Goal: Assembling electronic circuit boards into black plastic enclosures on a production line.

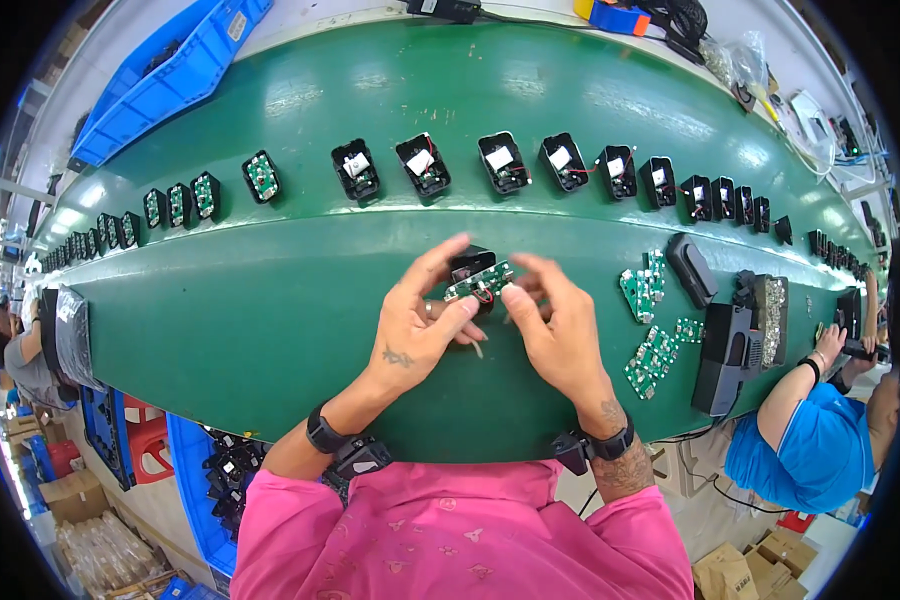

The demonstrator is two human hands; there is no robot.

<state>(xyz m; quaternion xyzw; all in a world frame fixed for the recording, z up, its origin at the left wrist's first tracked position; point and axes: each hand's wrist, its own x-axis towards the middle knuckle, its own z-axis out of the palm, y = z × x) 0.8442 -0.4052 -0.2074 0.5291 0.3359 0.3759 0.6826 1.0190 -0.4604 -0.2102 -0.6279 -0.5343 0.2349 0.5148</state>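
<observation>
Between my two hands is a small green circuit board (482, 284) with a red wire on it. My left hand (418, 325) is closed on its left end, thumb on the front. At the board's right end, my right hand (558, 322) pinches with thumb and fingers; the fingertips are partly blurred. Directly behind the board is a black plastic housing (470, 264), mostly covered by board and fingers. Whether the housing rests on the table or in my fingers, I cannot tell. A thin pale piece pokes out below my left fingers.
A row of black housings (504, 164) crosses the green table (220, 330). Loose circuit boards (653, 362) lie at right, beside a black power screwdriver-like device (720, 360) and a tray of small metal parts (772, 320). A blue bin (160, 85) stands far left. A co-worker (805, 430) sits right.
</observation>
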